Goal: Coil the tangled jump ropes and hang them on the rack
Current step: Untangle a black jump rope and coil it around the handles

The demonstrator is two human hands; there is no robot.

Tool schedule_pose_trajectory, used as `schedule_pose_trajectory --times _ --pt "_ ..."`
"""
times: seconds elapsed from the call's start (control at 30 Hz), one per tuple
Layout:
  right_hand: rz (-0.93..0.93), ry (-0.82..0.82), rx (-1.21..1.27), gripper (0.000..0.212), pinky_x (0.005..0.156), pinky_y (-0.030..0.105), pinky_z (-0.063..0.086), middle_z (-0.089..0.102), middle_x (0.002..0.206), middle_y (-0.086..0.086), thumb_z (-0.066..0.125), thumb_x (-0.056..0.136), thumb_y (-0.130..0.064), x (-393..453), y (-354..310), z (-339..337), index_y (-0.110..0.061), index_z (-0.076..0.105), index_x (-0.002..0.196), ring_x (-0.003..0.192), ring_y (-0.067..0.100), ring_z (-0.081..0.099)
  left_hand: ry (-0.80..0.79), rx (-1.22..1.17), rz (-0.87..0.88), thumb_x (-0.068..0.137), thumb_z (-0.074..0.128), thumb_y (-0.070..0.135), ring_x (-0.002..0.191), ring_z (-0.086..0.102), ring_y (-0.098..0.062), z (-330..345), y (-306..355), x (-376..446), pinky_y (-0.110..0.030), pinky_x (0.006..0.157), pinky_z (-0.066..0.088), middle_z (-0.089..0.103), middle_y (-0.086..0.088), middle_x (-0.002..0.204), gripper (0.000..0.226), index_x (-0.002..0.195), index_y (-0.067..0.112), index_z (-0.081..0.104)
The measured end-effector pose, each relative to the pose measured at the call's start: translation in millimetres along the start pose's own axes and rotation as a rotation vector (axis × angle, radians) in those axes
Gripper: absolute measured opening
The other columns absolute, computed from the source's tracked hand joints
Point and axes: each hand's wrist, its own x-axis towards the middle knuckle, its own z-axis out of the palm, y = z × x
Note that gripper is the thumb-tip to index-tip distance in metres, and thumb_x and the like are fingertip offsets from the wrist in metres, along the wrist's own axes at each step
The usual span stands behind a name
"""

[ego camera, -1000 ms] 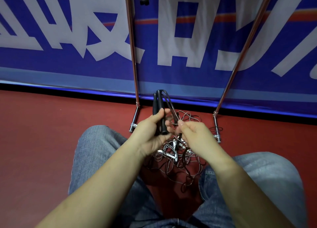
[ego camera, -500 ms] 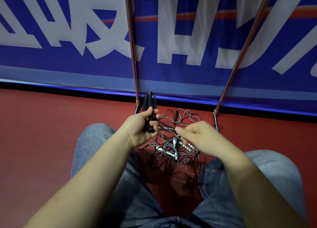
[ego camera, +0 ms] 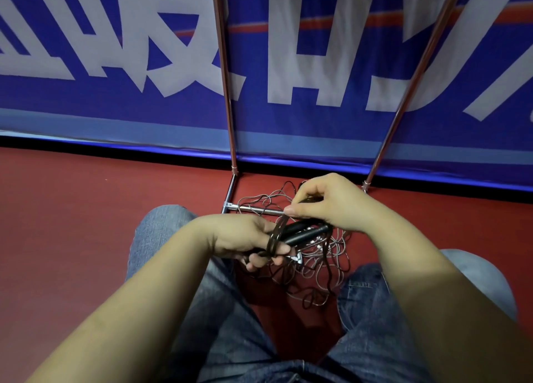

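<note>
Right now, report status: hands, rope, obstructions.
Left hand grips black handles with cord wound round. Right hand pinches cord. Tangled rope pile on floor, loops over rack base bar.

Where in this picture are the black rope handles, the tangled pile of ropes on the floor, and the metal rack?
black rope handles (ego camera: 305,234), head view, on the shaft.
tangled pile of ropes (ego camera: 323,264), head view, on loose loops.
metal rack (ego camera: 224,74), head view, on its left upright pole.
</note>
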Motion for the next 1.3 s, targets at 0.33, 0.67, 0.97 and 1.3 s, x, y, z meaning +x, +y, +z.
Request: schedule_pose_trajectory --times 0.33,0.67,0.97,1.3 --pt "0.192 -0.133 0.937 0.06 0.042 0.019 0.022 0.049 0.056 0.003 0.05 0.067 -0.071 -5 13 9 -0.018 0.075 0.077 0.04 0.005 0.029 -0.277 -0.522 0.239 0.072 0.08 0.027 0.045 0.043 -0.001 9 -12 6 -0.016 0.048 0.041 0.058 0.001 0.073 0.023 0.091 0.017 0.07" --pt "0.159 0.424 0.751 0.026 0.046 0.018 0.042 0.064 0.057 -0.005 0.054 0.09 -0.016 -10 -8 30 -0.016 0.069 0.069 0.05 0.008 0.055 -0.104 -0.554 0.246 0.059 0.085 0.043 0.042 0.039 -0.003 20 2 11 -0.015 0.042 0.037 0.058 -0.001 0.074 0.039 0.086 0.017 0.073" --pt "0.217 0.497 0.744 0.026 0.053 0.017 0.045 0.063 0.055 -0.005 0.056 0.09 -0.024 -15 -14 30 -0.016 0.069 0.069 0.054 0.009 0.058 -0.004 -0.688 0.166 0.075 0.049 0.061 0.038 0.041 -0.01 26 10 10 -0.016 0.041 0.031 0.058 -0.008 0.072 0.06 0.096 0.007 0.065" --pt "0.215 0.715 0.802 0.031 0.068 0.033 0.046 0.065 0.059 -0.002 0.058 0.088 -0.028 -12 -16 24 -0.019 0.071 0.061 0.065 0.016 0.061 0.508 -0.382 0.336 0.086 0.063 0.008 0.038 0.046 -0.009 39 18 11 -0.018 0.04 0.039 0.058 -0.002 0.059 0.016 0.081 0.013 0.048"
